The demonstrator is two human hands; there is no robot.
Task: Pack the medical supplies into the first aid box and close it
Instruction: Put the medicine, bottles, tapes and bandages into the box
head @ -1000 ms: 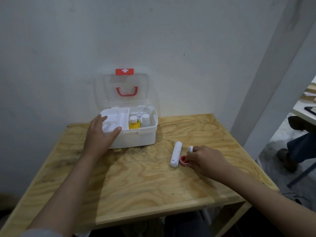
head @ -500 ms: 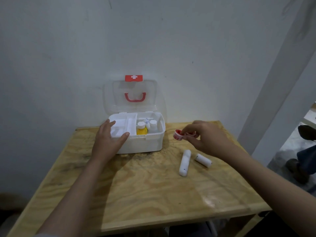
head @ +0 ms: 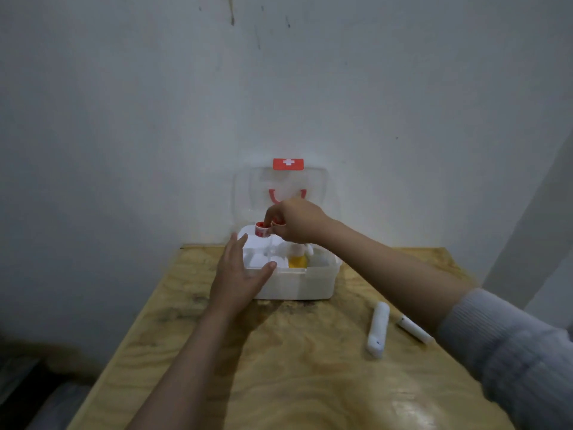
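Observation:
The white first aid box (head: 297, 285) stands open at the back of the wooden table, its clear lid (head: 248, 193) leaning on the wall. My right hand (head: 297, 223) holds a small red-and-white tape roll (head: 262, 229) above the box's left compartments. My left hand (head: 238, 274) rests against the box's front left corner, thumb on the rim. A yellow bottle (head: 297, 261) stands inside the box. A long white bandage roll (head: 378, 328) and a shorter one (head: 414, 328) lie on the table at the right.
The wooden table (head: 279, 367) stands against a white wall. A white pillar (head: 533, 212) rises at the right. The table's left edge drops to a dark floor.
My right hand lifted the tape roll off the table and carried it left, over the box. My left hand stayed on the box. My head moved closer and left.

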